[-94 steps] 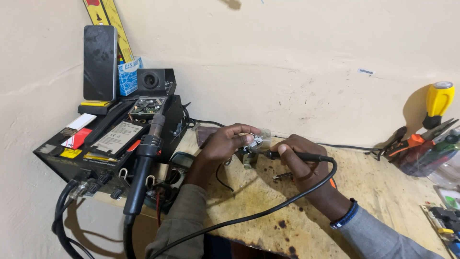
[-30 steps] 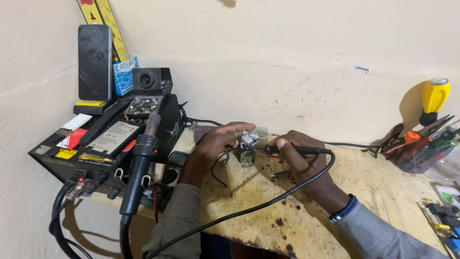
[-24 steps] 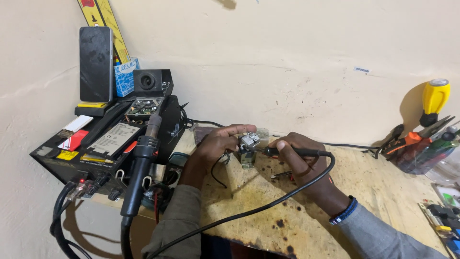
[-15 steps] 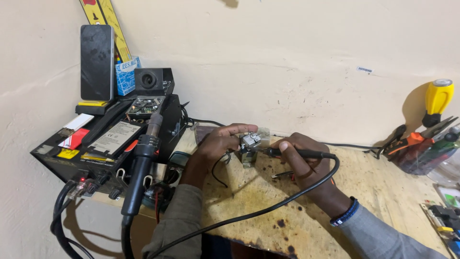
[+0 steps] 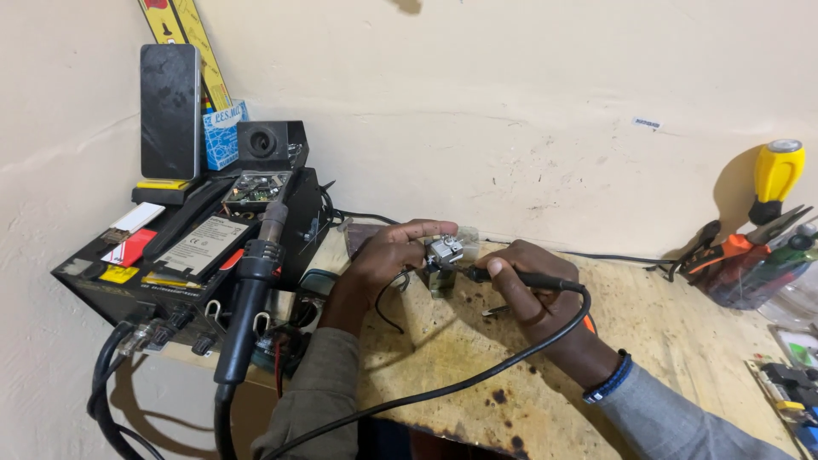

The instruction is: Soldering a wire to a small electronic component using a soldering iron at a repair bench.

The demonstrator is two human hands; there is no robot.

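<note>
Two hands are closed: the left hand (image 5: 388,255) pinches a part (image 5: 444,250), the right hand (image 5: 530,285) grips an iron (image 5: 511,277). Fingertips just beside the tip could be burned if the part slips.

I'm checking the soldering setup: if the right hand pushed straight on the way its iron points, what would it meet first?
Probably the small metal component pinched in the left hand; the right hand aims the soldering iron leftward, its tip apparently at it already.
</note>
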